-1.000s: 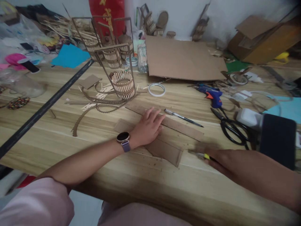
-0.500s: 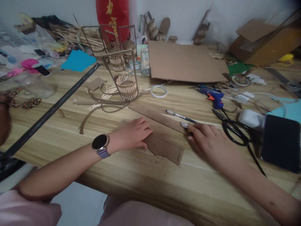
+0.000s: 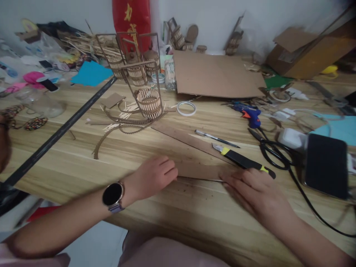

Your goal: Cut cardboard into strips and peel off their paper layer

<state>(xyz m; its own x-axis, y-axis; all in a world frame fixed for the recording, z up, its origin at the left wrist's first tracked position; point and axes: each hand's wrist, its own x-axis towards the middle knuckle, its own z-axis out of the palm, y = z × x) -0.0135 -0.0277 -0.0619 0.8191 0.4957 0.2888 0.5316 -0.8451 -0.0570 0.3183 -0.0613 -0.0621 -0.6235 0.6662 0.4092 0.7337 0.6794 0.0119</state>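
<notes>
Between my hands is a small brown cardboard piece (image 3: 198,172), its near edge tipped up off the table. My left hand (image 3: 155,175), with a watch on the wrist, is closed on the piece's left end. The right end is pinched in the fingers of my right hand (image 3: 250,187). Just beyond my right hand lies a black and yellow utility knife (image 3: 241,158), blade out. A long cardboard strip (image 3: 189,139) rests behind the piece, and a pen (image 3: 217,138) lies past it.
Several little stick baskets (image 3: 149,104) with tall handles stand at the back left near notched strips (image 3: 101,139). A large cardboard sheet (image 3: 217,74) lies behind a tape roll (image 3: 186,108). On the right are a glue gun (image 3: 250,113), scissors (image 3: 274,152) and a phone (image 3: 326,166).
My right hand has let go of the utility knife, which now lies on the table, and has taken the cardboard piece's right end. The piece has turned and its near edge is raised.
</notes>
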